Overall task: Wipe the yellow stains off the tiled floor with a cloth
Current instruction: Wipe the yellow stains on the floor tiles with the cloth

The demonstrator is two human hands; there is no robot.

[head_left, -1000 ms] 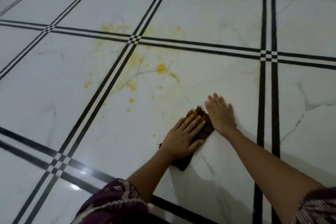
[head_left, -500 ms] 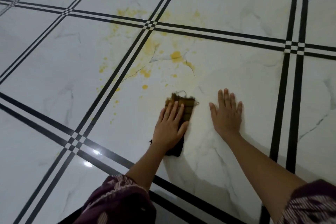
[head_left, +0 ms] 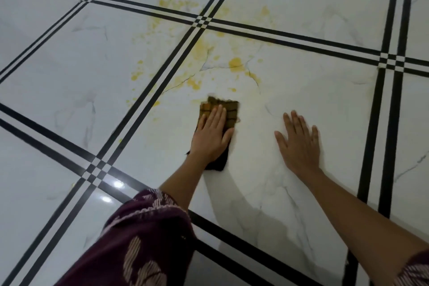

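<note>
The brown cloth [head_left: 229,111] was pressed onto the tiled floor [head_left: 69,76] by the left grip [head_left: 212,137], fingers straight, at the near edge of the yellow stains [head_left: 235,64]. The right grip [head_left: 299,144] was laid flat and open on the tile beside it.

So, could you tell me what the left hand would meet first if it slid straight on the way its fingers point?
Pushing the cloth ahead, the left hand would likely reach the small yellow spot first, then the bigger blob.
</note>
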